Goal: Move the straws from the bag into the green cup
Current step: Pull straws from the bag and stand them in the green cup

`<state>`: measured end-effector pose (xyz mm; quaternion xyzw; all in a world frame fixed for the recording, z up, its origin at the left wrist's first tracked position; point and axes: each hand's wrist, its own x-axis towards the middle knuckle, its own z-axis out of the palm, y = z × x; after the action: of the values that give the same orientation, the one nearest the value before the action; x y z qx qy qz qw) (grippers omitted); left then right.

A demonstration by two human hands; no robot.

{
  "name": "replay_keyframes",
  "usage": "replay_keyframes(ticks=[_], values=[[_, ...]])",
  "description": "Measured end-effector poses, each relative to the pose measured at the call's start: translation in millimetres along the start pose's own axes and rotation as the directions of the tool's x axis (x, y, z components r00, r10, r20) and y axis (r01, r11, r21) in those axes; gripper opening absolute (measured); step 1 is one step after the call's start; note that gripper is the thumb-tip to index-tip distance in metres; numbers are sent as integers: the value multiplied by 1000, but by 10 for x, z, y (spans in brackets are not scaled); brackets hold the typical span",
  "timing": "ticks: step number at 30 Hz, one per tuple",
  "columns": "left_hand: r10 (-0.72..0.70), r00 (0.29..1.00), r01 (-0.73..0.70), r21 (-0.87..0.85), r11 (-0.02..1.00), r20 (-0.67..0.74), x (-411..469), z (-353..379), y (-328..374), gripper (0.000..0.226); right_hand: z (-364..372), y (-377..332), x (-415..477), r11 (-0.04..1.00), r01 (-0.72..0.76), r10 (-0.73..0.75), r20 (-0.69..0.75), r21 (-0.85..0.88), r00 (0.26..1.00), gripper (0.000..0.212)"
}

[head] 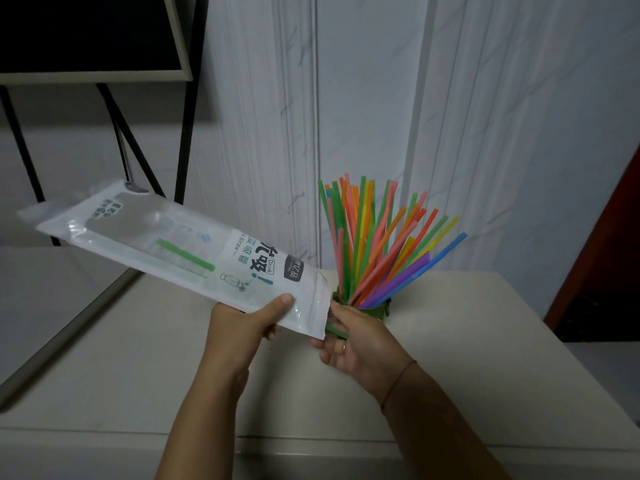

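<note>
My left hand [249, 320] grips the long white plastic straw bag [180, 244] near its open end, holding it tilted up to the left above the table. One green straw [185, 258] shows inside the bag. Its end [336, 330] sticks out of the mouth, pinched in the fingers of my right hand [356, 344]. Just behind that hand stands the green cup [375, 311], mostly hidden. Several coloured straws [377, 244] fan out of the cup.
The cream table [467, 341] runs forward to its front edge [311, 441]. A black metal stand [188, 98] holding a framed dark board [90, 29] is at the back left. White panelled wall is behind, and a dark red edge [602, 244] is at the right.
</note>
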<state>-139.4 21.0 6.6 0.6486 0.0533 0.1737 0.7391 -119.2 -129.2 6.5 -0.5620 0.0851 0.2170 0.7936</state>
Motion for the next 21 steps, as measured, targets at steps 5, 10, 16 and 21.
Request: replay_keyframes(ticks=[5, 10, 16, 21], values=[[-6, 999, 8, -40, 999, 43, 18, 3, -35, 25, -31, -23, 41, 999, 38, -37, -45, 13, 998, 18], [10, 996, -6, -52, 999, 83, 21, -12, -37, 52, -78, -24, 28, 990, 133, -134, 17, 48, 991, 14], [-67, 997, 72, -126, 989, 39, 36, -36, -45, 54, -189, -92, 26, 969, 187, -185, -30, 163, 982, 9], [-198, 980, 174, -389, 905, -20, 89, -81, -29, 40, -369, -192, 15, 938, 227, -209, -96, 263, 973, 13]])
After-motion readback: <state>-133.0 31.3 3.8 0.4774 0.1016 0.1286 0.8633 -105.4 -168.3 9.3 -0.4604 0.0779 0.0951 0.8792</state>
